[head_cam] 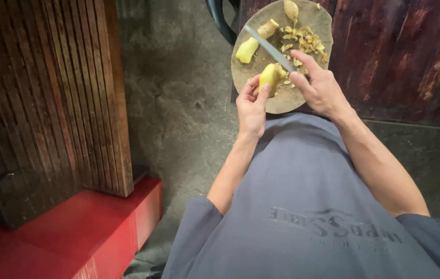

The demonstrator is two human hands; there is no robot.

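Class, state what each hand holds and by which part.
Left hand: peeled yellow ginger piece, gripped at its lower end. Right hand: knife, by its handle.

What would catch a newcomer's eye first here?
At top centre, the left hand grips a yellow peeled ginger piece over a round wooden chopping board, while the right hand holds a long knife against it. Peelings and another peeled ginger piece lie on the board. A bright red ledge fills the lower left.
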